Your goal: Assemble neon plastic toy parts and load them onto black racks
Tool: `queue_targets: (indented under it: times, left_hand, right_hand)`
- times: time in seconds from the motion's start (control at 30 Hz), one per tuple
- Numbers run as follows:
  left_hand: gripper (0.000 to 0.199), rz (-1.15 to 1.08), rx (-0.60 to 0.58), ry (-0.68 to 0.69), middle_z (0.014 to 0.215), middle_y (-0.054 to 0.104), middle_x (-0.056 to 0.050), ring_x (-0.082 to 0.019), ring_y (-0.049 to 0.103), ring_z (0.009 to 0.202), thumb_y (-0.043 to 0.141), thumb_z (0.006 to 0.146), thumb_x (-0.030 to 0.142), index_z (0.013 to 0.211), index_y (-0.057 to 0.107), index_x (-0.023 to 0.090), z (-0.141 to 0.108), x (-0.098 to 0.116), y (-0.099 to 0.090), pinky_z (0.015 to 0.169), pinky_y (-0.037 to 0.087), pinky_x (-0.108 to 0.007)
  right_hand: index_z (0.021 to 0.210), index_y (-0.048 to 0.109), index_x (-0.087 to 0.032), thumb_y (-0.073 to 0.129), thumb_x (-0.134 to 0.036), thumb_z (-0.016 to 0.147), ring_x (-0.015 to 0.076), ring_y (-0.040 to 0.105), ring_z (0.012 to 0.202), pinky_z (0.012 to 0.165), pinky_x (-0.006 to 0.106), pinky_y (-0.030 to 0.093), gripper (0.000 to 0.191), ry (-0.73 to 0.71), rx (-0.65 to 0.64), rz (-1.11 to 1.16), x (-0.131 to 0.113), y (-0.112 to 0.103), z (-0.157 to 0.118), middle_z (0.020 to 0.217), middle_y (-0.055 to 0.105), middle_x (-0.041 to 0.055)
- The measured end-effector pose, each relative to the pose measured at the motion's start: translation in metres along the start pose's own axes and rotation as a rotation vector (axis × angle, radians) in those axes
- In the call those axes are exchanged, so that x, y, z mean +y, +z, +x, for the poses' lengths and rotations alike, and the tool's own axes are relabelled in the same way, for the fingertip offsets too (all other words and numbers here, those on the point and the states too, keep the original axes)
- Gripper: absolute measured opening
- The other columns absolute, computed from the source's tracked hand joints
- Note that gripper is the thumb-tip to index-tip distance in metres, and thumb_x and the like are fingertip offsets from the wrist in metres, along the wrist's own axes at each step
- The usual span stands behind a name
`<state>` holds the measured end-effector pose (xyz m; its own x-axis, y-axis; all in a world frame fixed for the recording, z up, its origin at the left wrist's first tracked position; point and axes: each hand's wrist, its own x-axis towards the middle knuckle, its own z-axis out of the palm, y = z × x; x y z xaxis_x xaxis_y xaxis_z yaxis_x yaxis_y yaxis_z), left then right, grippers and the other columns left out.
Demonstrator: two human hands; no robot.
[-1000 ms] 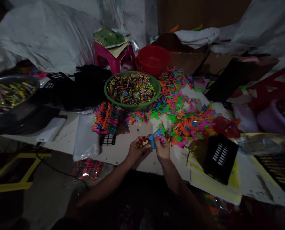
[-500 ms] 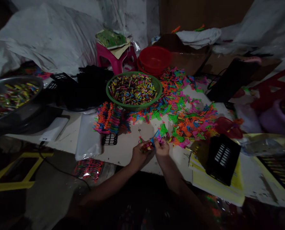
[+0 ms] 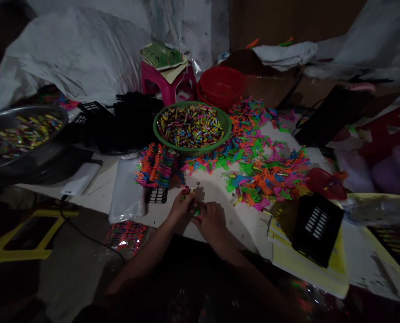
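Note:
My left hand is closed around several small coloured tubes, whose ends stick out above the fingers. Close beside it, my right hand pinches a small green plastic piece; its shape is mostly hidden by the fingers. Both hands are nearly together over the near edge of the white table. Beyond them lies a spread of bright plastic pieces in orange, green, pink and blue. A stacked bundle of similar pieces lies left of the hands, behind a black grid.
A green basin full of small tubes stands behind the hands, a metal basin at far left. Clear plastic bags and a white power bank lie left. A black tray rests on yellow sheets at right.
Both hands have moved left and slightly toward me from the heap. The blue piece seen in the fingers before no longer shows there; a green one does. The view has shifted slightly.

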<state>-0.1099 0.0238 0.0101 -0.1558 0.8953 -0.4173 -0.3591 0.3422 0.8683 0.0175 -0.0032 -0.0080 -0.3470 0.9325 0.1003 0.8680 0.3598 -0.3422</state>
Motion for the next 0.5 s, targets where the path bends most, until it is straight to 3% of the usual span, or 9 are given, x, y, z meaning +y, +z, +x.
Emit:
queue_targets:
  times: [0.07,0.13,0.23,0.3,0.37,0.5]
  left_hand:
    - [0.036,0.067,-0.011,-0.007,0.053,0.057,0.0,-0.011,0.053,0.047,0.072,0.056,0.044,0.067,0.056,0.015,0.001,0.001,-0.006,0.039,0.036,-0.019]
    - [0.036,0.116,0.027,0.011,0.055,0.059,0.0,-0.011,0.053,0.048,0.074,0.053,0.042,0.067,0.057,0.014,0.001,0.003,-0.013,0.04,0.038,-0.019]
    - [0.035,0.148,0.046,0.046,0.051,0.055,0.003,-0.008,0.047,0.041,0.075,0.051,0.04,0.068,0.059,0.014,-0.001,0.002,-0.012,0.037,0.034,-0.019]
    - [0.036,0.151,0.011,0.064,0.049,0.054,0.004,-0.007,0.044,0.039,0.075,0.052,0.039,0.074,0.061,0.014,-0.005,-0.001,-0.005,0.036,0.031,-0.018]
    - [0.042,0.131,-0.024,0.068,0.05,0.054,0.005,-0.007,0.045,0.04,0.075,0.052,0.037,0.085,0.064,0.014,-0.009,-0.004,0.005,0.036,0.03,-0.017]
    - [0.051,0.087,-0.056,0.055,0.052,0.054,0.005,-0.006,0.043,0.041,0.076,0.05,0.037,0.093,0.064,0.013,-0.019,-0.006,0.023,0.036,0.029,-0.016]
  right_hand:
    - [0.103,0.06,-0.017,0.059,-0.031,0.074,0.0247,0.052,0.089,0.077,0.038,0.043,0.032,0.002,-0.038,0.024,-0.004,0.002,-0.007,0.095,0.059,0.0134]
    - [0.098,0.062,-0.018,0.057,-0.024,0.073,0.023,0.055,0.083,0.074,0.035,0.044,0.027,0.066,0.015,0.12,0.01,-0.005,-0.005,0.086,0.061,0.0114]
    - [0.079,0.064,-0.016,0.055,-0.027,0.071,0.0204,0.057,0.068,0.064,0.033,0.047,0.017,0.301,0.161,0.496,0.04,-0.016,0.013,0.064,0.059,0.0062]
    - [0.072,0.061,-0.016,0.049,-0.037,0.075,0.0166,0.056,0.055,0.053,0.03,0.048,0.024,0.417,0.211,0.721,0.051,-0.019,0.026,0.054,0.055,0.0015]
    - [0.07,0.056,-0.016,0.044,-0.046,0.077,0.0134,0.053,0.05,0.049,0.027,0.047,0.032,0.451,0.284,0.874,0.05,-0.019,0.036,0.053,0.053,-0.0014]
    - [0.07,0.049,-0.019,0.046,-0.051,0.074,0.0113,0.052,0.062,0.061,0.025,0.046,0.033,0.438,0.546,1.076,0.029,-0.012,0.044,0.063,0.053,-0.0019]
